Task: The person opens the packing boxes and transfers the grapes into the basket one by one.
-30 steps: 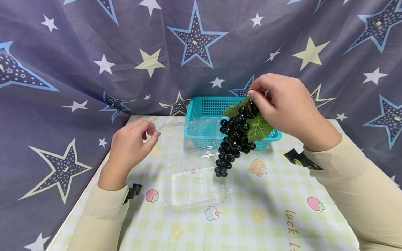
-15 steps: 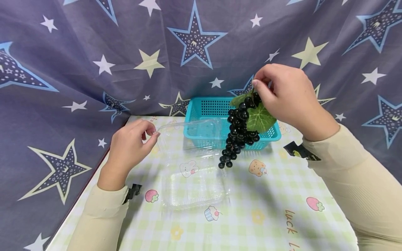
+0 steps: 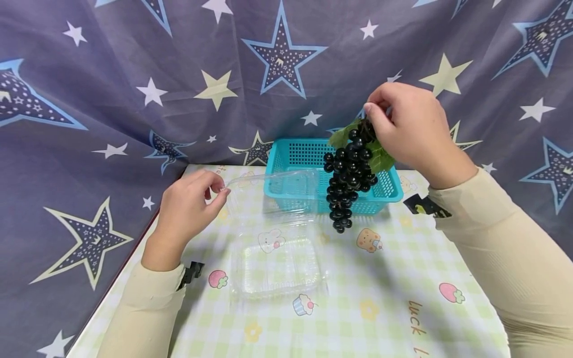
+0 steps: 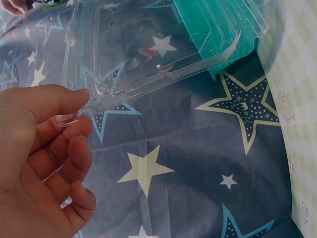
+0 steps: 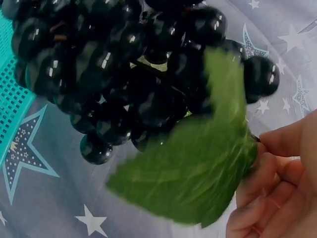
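Note:
From my right hand (image 3: 409, 127) hangs a bunch of black grapes (image 3: 346, 179), pinched by its stem between thumb and fingers. Green leaves (image 5: 193, 168) spread at the top of the bunch, close to the fingertips in the right wrist view. The bunch overlaps the turquoise basket (image 3: 291, 145) in the head view. My left hand (image 3: 190, 209) pinches the corner of the raised lid (image 4: 163, 74) of a clear plastic clamshell box. The box's lower half (image 3: 282, 268) lies on the table, with nothing in it.
The basket stands at the back of the table, behind the lid. A checked tablecloth (image 3: 358, 318) with printed pictures covers the table. Behind it hangs a grey star-patterned curtain (image 3: 179, 49).
My right hand has risen and moved slightly right, lifting the grapes up and away from the clamshell box. The bunch now hangs straighter. The left hand keeps its place on the lid.

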